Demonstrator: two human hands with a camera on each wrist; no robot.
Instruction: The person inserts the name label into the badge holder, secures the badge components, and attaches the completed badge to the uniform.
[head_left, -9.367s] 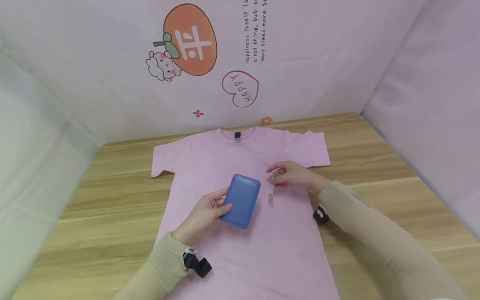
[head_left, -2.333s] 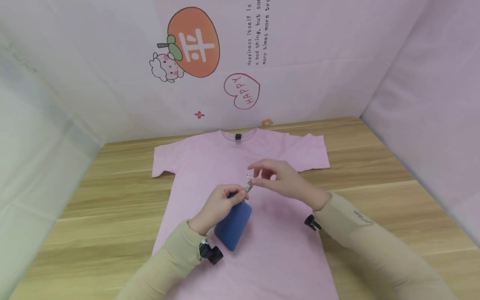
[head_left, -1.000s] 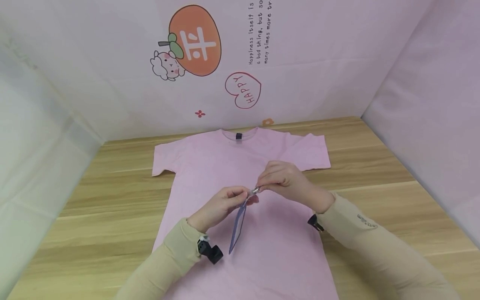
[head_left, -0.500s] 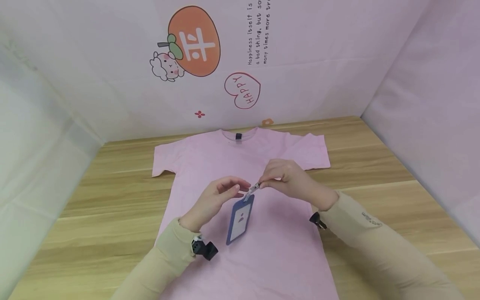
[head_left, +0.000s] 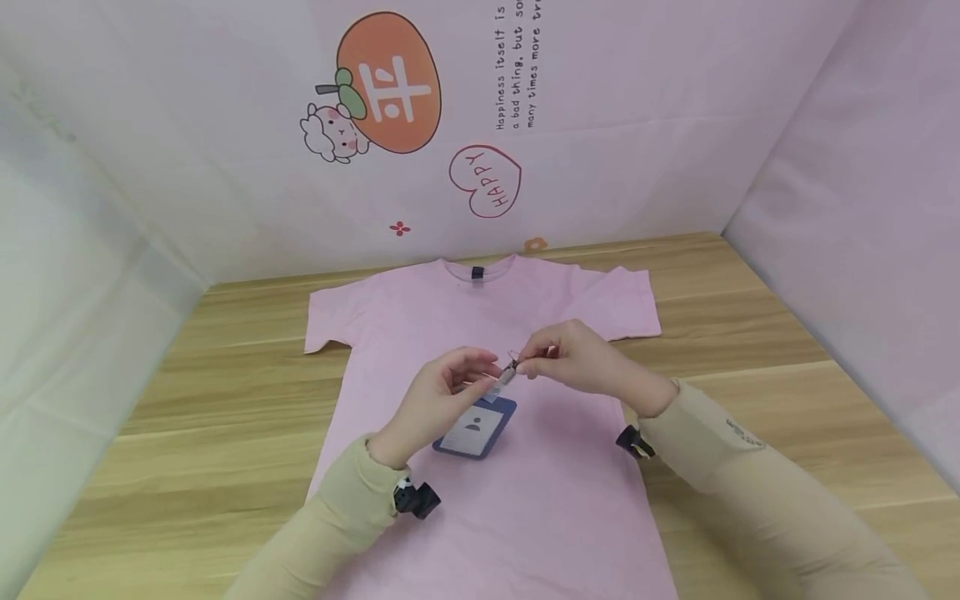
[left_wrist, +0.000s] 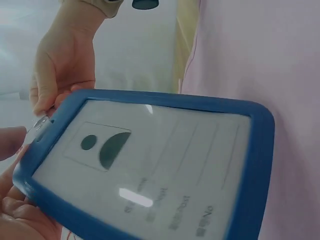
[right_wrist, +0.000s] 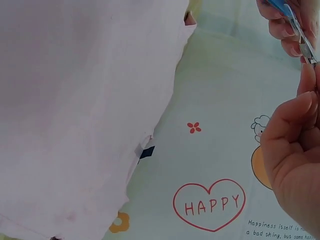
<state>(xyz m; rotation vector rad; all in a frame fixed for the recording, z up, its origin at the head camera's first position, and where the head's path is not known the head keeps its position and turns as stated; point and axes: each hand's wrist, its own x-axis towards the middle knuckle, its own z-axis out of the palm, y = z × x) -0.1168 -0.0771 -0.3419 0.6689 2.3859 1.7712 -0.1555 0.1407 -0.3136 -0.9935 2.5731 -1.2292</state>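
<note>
A blue-framed badge holder (head_left: 474, 429) with a card behind its clear window hangs tilted over the pink T-shirt (head_left: 540, 500). Its front, with a person icon and printed lines, fills the left wrist view. A clear strap (head_left: 492, 393) joins its top edge to a small metal clip (head_left: 508, 372). My right hand (head_left: 573, 358) pinches the clip between thumb and fingertips. My left hand (head_left: 442, 396) has its thumb at the strap and its fingers curled behind the holder's top end. In the right wrist view both hands meet at the clip (right_wrist: 306, 49).
The T-shirt lies flat on a wooden table (head_left: 225, 425), neck toward the back wall (head_left: 600, 150), with a black label (head_left: 477, 272) at the collar. Pale cloth walls with printed drawings surround the table on three sides. Each wrist wears a small black camera (head_left: 416, 498).
Earlier the left hand held the holder and the right hand the loose clip; now they are joined. In the last half second the holder has swung face up and the left hand has closed in.
</note>
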